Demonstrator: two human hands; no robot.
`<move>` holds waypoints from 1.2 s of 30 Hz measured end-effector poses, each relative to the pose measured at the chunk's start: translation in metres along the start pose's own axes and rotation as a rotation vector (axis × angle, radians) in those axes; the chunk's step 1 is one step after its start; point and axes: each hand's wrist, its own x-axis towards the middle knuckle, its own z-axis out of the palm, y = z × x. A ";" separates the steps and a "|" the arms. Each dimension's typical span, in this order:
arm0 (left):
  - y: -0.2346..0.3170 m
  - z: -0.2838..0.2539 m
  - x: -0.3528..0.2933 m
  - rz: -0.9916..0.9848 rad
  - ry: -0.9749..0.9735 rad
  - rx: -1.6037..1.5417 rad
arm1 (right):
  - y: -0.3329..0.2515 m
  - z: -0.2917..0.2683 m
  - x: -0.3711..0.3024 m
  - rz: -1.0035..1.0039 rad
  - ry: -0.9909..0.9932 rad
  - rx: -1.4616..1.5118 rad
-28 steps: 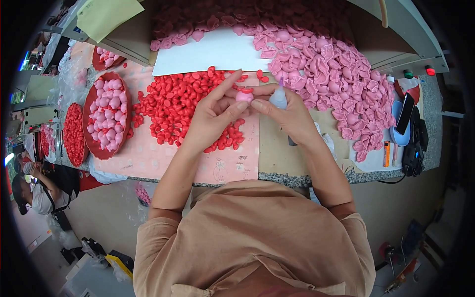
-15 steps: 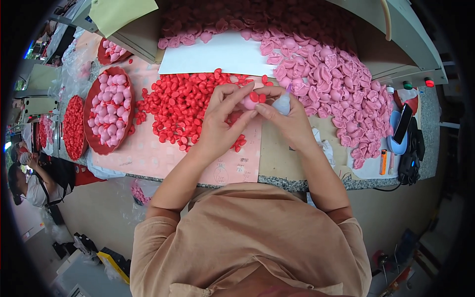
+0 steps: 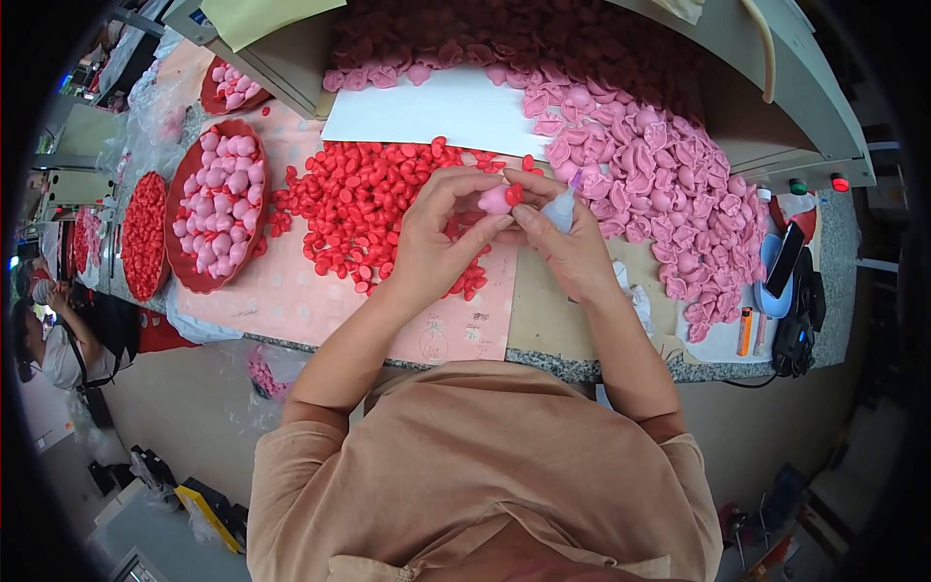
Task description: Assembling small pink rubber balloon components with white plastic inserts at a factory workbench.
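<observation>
Closed around a small round pink plastic piece (image 3: 493, 202), my left hand (image 3: 429, 233) holds it over the table between thumb and fingers. A glossy red cap-shaped piece (image 3: 514, 194) sits against its right side. My right hand (image 3: 578, 254) keeps a translucent squeeze bottle (image 3: 560, 210) with a purple tip tucked in its fingers, the tip pointing up and away. Its thumb and forefinger also pinch at the red piece, meeting the left fingertips. Behind my left hand spreads a heap of red pieces (image 3: 339, 209). Pink shell-like pieces (image 3: 669, 184) pile up beyond my right hand.
A red scalloped bowl (image 3: 177, 254) holds pink pieces with red parts; a tray of red pieces (image 3: 144, 233) stands farther left. A grey box-like housing (image 3: 824, 97) overhangs the back. At right lie a phone (image 3: 784, 260) and an orange lighter (image 3: 745, 332). Another person (image 3: 73, 335) works at far left.
The pink piece has been turned in my fingers: two red parts showed on it before, one shows plainly now. Both hands remain together, and the whole view has shifted slightly.
</observation>
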 end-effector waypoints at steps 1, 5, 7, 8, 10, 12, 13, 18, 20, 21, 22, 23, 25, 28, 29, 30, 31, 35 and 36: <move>-0.001 0.000 0.000 0.015 0.009 0.035 | -0.002 0.001 0.000 0.000 0.001 0.000; 0.007 0.006 -0.002 -0.059 -0.013 0.001 | -0.002 -0.002 0.000 0.065 -0.006 -0.036; 0.007 0.007 -0.001 -0.176 -0.034 -0.357 | -0.002 -0.005 0.002 0.051 0.009 -0.091; 0.007 0.005 0.000 -0.178 -0.038 -0.356 | -0.003 -0.007 0.003 0.034 0.020 -0.090; 0.009 -0.005 0.003 -0.464 -0.077 -0.610 | -0.003 -0.010 0.002 0.017 0.033 -0.088; 0.005 -0.007 0.005 -0.507 -0.094 -0.606 | -0.003 -0.011 0.000 0.106 0.044 -0.119; 0.004 -0.008 0.005 -0.548 -0.110 -0.603 | -0.005 -0.010 -0.001 0.106 0.046 -0.116; 0.006 -0.007 0.006 -0.576 -0.105 -0.594 | -0.010 -0.008 -0.001 0.109 0.049 -0.183; 0.005 -0.008 0.005 -0.595 -0.097 -0.592 | -0.008 -0.011 -0.001 0.116 0.034 -0.198; 0.004 -0.008 0.005 -0.601 -0.101 -0.583 | -0.007 -0.011 -0.001 0.122 0.018 -0.216; 0.003 -0.008 0.004 -0.609 -0.102 -0.577 | -0.008 -0.011 -0.001 0.126 0.018 -0.217; 0.003 -0.009 0.004 -0.611 -0.101 -0.579 | -0.008 -0.011 -0.002 0.126 0.016 -0.229; 0.002 -0.009 0.004 -0.642 -0.089 -0.597 | -0.010 -0.010 -0.002 0.128 0.013 -0.242; 0.002 -0.010 0.004 -0.663 -0.095 -0.595 | -0.011 -0.010 -0.002 0.128 0.003 -0.227; 0.002 -0.011 0.004 -0.663 -0.094 -0.595 | -0.010 -0.010 -0.002 0.125 0.003 -0.232; 0.000 -0.010 0.004 -0.649 -0.097 -0.592 | -0.009 -0.011 -0.002 0.122 0.003 -0.238; 0.000 -0.010 0.004 -0.636 -0.100 -0.590 | -0.009 -0.011 -0.002 0.123 0.003 -0.238; -0.001 -0.010 0.003 -0.616 -0.096 -0.567 | -0.009 -0.010 -0.001 0.122 -0.004 -0.262; 0.000 -0.010 0.003 -0.636 -0.119 -0.518 | -0.009 -0.010 -0.001 0.123 -0.003 -0.272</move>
